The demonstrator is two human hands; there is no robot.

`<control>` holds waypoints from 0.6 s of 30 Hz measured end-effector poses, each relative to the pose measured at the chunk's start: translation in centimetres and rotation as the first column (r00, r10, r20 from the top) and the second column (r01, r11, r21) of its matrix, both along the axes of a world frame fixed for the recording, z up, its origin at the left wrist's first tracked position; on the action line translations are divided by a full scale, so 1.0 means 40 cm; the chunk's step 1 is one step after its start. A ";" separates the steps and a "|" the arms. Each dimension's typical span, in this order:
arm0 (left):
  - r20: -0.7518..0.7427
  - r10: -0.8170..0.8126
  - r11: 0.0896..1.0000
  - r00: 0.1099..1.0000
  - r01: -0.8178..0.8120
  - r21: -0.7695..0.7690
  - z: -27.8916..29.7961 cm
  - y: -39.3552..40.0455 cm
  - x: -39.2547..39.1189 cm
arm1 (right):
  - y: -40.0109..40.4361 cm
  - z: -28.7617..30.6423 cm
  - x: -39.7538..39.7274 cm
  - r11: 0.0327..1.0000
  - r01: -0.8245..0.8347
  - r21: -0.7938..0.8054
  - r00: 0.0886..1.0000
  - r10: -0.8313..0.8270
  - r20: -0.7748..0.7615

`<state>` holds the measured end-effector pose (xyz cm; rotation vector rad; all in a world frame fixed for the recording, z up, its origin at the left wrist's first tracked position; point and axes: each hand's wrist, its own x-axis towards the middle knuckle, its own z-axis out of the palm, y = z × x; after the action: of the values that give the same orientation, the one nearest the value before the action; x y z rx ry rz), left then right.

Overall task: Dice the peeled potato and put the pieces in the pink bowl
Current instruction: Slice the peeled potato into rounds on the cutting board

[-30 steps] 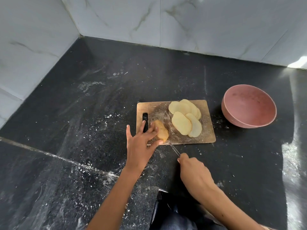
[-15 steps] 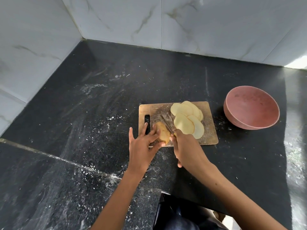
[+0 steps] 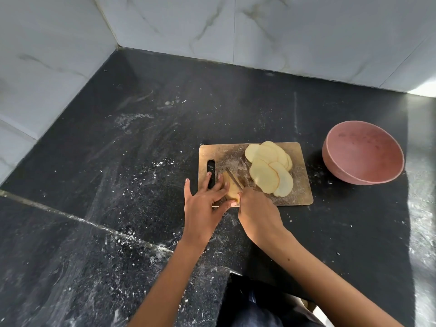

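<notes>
A wooden cutting board (image 3: 299, 190) lies on the black counter. On its near left part sits the remaining chunk of peeled potato (image 3: 232, 191). My left hand (image 3: 205, 206) holds that chunk steady between fingers and thumb. My right hand (image 3: 257, 213) grips a knife (image 3: 233, 178), whose blade lies across the chunk; the handle is hidden in my fist. Several flat potato slices (image 3: 269, 171) are piled on the board's right half. The pink bowl (image 3: 363, 153) stands to the right of the board, with no potato in it.
The black stone counter (image 3: 118, 185) is dusted with white specks and meets white marble-tiled walls (image 3: 283, 31) at the back and left. The counter's near edge steps inward just in front of my body.
My right hand has brought the knife from off the board's near edge onto the potato chunk. My left hand has kept its hold on the chunk.
</notes>
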<state>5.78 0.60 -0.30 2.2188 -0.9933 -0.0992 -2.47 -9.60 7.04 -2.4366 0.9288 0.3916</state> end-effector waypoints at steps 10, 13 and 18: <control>0.020 0.004 0.999 1.000 -0.005 0.037 0.006 0.004 0.001 | -0.006 -0.004 0.020 0.998 -0.018 0.066 0.996 0.024 -0.092; 0.000 0.015 1.000 1.000 -0.015 0.019 0.003 0.004 0.003 | 0.003 -0.003 -0.015 0.998 -0.020 0.064 0.989 0.029 -0.148; 0.003 0.020 1.000 1.000 -0.020 0.018 -0.003 0.005 0.002 | 0.017 -0.005 -0.070 0.996 -0.014 0.085 0.978 0.032 -0.208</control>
<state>5.85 0.79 -0.42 2.2457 -0.9746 -0.0970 -5.28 -8.93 6.84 -2.3646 0.9508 0.6922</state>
